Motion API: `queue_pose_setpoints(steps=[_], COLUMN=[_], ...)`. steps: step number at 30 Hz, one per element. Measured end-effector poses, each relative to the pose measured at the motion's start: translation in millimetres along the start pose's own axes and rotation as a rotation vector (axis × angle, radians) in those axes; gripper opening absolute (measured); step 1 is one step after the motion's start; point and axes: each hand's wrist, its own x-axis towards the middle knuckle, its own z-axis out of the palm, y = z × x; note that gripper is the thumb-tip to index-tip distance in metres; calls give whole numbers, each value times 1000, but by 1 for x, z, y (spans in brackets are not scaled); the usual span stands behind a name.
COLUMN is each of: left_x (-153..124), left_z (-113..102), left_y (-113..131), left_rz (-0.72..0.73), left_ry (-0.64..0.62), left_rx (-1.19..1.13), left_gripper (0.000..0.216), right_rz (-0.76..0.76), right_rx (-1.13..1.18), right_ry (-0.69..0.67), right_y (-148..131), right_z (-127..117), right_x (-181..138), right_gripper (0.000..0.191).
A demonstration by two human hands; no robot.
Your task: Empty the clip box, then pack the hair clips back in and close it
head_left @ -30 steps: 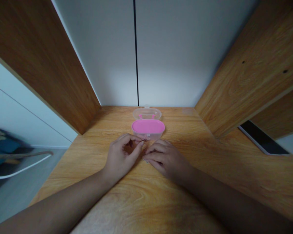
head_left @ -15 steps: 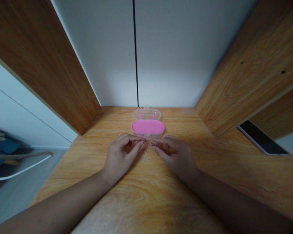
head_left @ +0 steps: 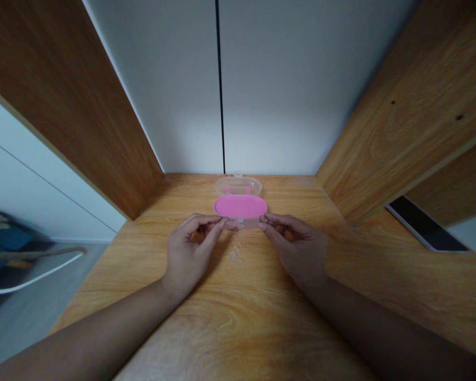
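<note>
My left hand (head_left: 190, 243) pinches a thin dark hair tie (head_left: 225, 219) between thumb and forefinger. In the fingertips of my right hand (head_left: 297, 243) is another small dark hair tie (head_left: 264, 219), its loop showing. Both hands hover at the front corners of a clear oval case with a pink tray (head_left: 240, 207) on top. The case's see-through lid (head_left: 254, 185) lies open behind it. Several pale thin hair ties (head_left: 239, 262) are scattered on the wood between the hands, and pinkish items show through the case's front.
A dark-screened phone (head_left: 426, 225) lies at the right beside a wooden panel (head_left: 381, 132). White cabinet doors (head_left: 269, 106) close off the back. To the left, another wooden panel (head_left: 83, 106) stands, with a white curved cable or tube (head_left: 43, 283) beyond the table edge.
My hands have drawn apart from near the middle, left hand going left and right hand going right. Each now holds a dark hair tie separately, and the case front between them is uncovered.
</note>
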Motion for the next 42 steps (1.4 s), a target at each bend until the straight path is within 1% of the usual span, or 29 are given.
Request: queue_pose_setpoints(steps=[10,16,18,20,22,26,29,32,37,42], left_x=[7,16,17,16,14,5,0,-3,-1,-1], left_z=[0,2,4,5,5,5,4,3,3,2], left_y=[-8,-22,-24,-22,-18,-5,0,1,-2,-2], left_rz=[27,-40,-47,-16,51,210,290,309,300,307], left_ry=[70,76,60,28,-22,-160,-219,-224,-187,-219], left_rx=[42,48,38,32,28,2,-10,-18,-8,-33], left_gripper=[9,14,14,12,9,9,13,17,18,17], right_rz=[-98,-93,-98,-132,-212,-405,-483,-495,-530,-509], right_rx=[-18,-127,-144,-158,-171,-166,-159,-172,-124,-56], right_ry=[-36,-15,-20,-44,-82,-163,-212,-266,-288,-318], right_y=[-4,5,7,5,1,-8,-10,-10,-11,-11], right_z=[-1,2,4,4,4,2,0,-2,-1,1], right_x=[9,18,19,18,15,8,6,7,9,11], right_gripper=[7,12,13,13,13,16,18,20,22,24])
